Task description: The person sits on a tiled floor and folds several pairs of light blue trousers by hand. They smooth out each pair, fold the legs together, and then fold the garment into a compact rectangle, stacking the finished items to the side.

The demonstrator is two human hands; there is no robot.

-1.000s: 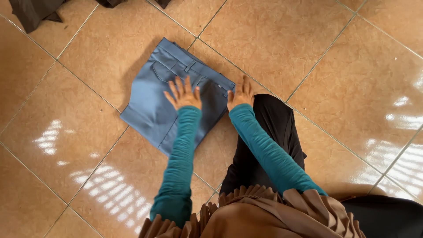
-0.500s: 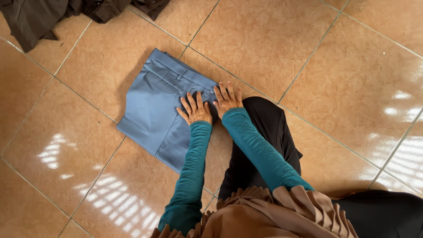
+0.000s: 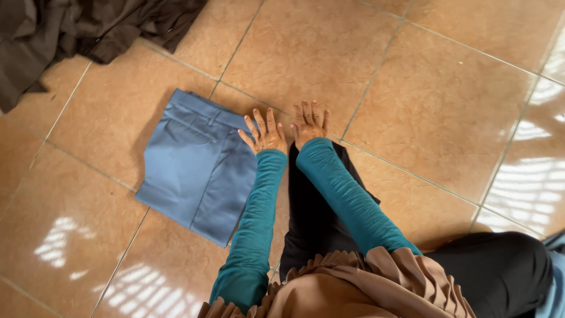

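Note:
A folded pair of blue-grey trousers (image 3: 194, 171) lies flat on the tan tiled floor (image 3: 412, 88), waistband toward the far side. My left hand (image 3: 264, 133) rests with fingers spread at the trousers' right edge, by the waistband corner. My right hand (image 3: 309, 122) lies flat just beside it on the bare tile, fingers apart, holding nothing. Both arms wear teal sleeves. My black-clad knee (image 3: 312, 206) sits below the hands.
A heap of dark brown and black clothing (image 3: 76, 29) lies at the top left corner. Bright window reflections fall on the tiles at the lower left and far right. A bit of light blue cloth (image 3: 556, 282) shows at the right edge.
Both hands have slid right, off the middle of the trousers to their right edge and the tile. The trousers sit further left in view.

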